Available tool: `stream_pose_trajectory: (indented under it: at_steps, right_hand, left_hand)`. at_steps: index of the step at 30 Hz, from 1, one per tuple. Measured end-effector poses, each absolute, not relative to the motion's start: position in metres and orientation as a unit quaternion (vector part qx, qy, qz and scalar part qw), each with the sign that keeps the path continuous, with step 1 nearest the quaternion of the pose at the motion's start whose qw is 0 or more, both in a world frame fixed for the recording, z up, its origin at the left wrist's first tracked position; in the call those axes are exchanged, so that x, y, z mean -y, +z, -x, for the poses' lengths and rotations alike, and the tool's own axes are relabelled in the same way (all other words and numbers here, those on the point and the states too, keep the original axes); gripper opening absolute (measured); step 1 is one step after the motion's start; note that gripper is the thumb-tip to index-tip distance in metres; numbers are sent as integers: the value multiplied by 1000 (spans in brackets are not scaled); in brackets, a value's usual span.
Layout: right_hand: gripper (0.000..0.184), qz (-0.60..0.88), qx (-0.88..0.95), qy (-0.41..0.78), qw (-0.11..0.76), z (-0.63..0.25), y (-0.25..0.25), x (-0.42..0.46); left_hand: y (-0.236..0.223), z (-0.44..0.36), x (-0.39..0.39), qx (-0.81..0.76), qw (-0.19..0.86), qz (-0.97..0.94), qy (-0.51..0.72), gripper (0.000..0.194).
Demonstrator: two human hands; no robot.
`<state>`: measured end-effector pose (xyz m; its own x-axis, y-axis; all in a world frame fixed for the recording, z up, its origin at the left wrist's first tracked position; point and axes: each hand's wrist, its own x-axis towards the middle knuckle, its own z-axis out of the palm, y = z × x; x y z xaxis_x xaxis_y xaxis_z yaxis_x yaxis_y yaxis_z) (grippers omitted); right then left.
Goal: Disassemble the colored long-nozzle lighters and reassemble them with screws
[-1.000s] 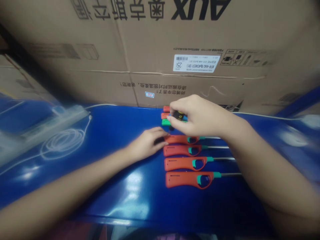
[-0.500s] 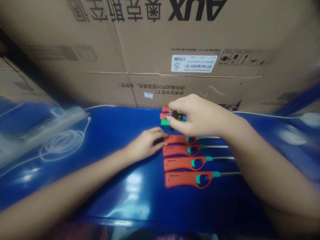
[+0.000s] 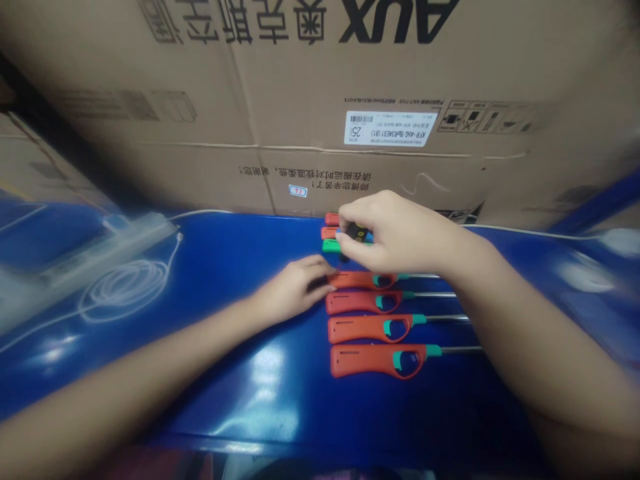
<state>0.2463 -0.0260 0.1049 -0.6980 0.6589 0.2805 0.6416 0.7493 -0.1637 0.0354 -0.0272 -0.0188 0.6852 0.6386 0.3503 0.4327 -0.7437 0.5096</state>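
Note:
My left hand (image 3: 300,287) pinches the butt end of an orange gas lighter (image 3: 363,279) lying flat on the blue table. Its thumb and fingertips close around that end. Above the same end, my right hand (image 3: 387,230) grips a screwdriver (image 3: 358,232) with a black and yellow handle. The tool points downward, its tip hard to make out near the lighter. Nearer to me lie a red lighter (image 3: 345,303), an orange lighter (image 3: 357,329) and the nearest orange lighter (image 3: 360,361), all with teal triggers and metal barrels pointing right. My right forearm hides some barrel tips.
Behind my right hand lie a green lighter (image 3: 331,246) and other red and orange ones, partly covered. A large cardboard box (image 3: 300,120) stands along the back of the blue table (image 3: 240,387). At left are a coiled white cable (image 3: 127,290) and a power strip (image 3: 110,247).
Both hands keep their grips and places. The whole view has shifted very slightly; the lighters have not visibly moved on the table.

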Motion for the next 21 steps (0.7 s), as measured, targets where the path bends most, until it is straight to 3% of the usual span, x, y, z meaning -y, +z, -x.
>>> stream_pose_trajectory:
  at_steps: [9, 15, 21]
  right_hand:
    - [37, 475, 866, -78, 135, -226, 101, 29]
    - [29, 495, 862, -50, 101, -210, 109, 22]
    - [37, 564, 812, -90, 121, -200, 101, 21]
  left_hand:
    - [-11, -37, 18, -308, 210, -902, 216, 18]
    - [-2, -39, 6, -307, 229, -908, 168, 14]
    - [-8, -36, 9, -293, 209, -911, 201, 17]
